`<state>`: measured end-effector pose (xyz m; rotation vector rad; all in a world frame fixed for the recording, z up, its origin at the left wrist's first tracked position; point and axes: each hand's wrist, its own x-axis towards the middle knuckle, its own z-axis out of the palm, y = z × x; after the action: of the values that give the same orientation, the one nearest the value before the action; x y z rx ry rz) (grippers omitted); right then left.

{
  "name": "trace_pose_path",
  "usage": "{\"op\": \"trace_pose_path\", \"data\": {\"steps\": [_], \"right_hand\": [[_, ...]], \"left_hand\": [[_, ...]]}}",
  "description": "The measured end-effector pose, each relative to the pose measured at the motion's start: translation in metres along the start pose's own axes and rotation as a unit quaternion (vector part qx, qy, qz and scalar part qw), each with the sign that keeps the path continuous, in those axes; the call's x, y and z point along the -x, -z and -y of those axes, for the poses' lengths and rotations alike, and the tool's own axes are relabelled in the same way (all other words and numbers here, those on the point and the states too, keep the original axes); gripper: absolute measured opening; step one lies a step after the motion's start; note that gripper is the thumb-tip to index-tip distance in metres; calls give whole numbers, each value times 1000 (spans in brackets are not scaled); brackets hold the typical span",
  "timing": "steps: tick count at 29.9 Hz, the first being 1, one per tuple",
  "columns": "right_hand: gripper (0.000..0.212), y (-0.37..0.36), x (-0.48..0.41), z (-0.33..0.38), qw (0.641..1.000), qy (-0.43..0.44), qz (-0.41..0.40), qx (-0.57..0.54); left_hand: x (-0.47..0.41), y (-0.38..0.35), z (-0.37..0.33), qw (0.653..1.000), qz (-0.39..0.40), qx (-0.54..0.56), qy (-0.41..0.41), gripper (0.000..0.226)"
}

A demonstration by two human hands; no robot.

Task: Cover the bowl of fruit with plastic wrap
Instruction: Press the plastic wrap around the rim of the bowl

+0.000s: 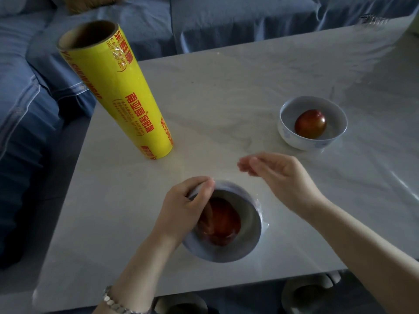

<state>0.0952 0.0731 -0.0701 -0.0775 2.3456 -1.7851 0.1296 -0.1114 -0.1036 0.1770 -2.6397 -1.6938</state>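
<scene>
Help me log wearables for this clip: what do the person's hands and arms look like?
Both forearms are bare, with no sleeves in view. The left hand and right hand wear no gloves, and no rings show. A silver metal link band, a bracelet or watch strap, circles the left wrist; the right wrist is bare.

On the table (226,87), the near bowl (254,234) sits toward the front edge with one fruit (223,223) in it. The left hand (183,209) grips its left rim, and the right hand (281,177) hovers just behind it. The far bowl (288,132), holding a second fruit (310,124), stands behind and to the right. The wrap roll (118,91) stands upright at the left rear, with the sofa (226,23) behind the table
</scene>
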Motion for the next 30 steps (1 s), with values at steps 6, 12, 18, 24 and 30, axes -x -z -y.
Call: {"op": "trace_pose_path", "data": {"steps": [6, 12, 18, 24, 30], "right_hand": [[38, -27, 10, -4, 975, 66, 149, 150], [56, -11, 11, -21, 985, -39, 170, -2], [25, -1, 13, -21, 987, -49, 155, 3], [8, -7, -1, -19, 987, -78, 135, -26], [11, -9, 0, -18, 980, -103, 162, -48]], "left_hand": [[0, -1, 3, 1000, 7, 3, -2, 14], [-3, 11, 2, 998, 55, -7, -4, 27], [-18, 16, -5, 997, 51, 42, 37, 33], [-14, 15, -3, 998, 49, 18, 33, 24], [-10, 18, -10, 996, 82, 22, 40, 22]]}}
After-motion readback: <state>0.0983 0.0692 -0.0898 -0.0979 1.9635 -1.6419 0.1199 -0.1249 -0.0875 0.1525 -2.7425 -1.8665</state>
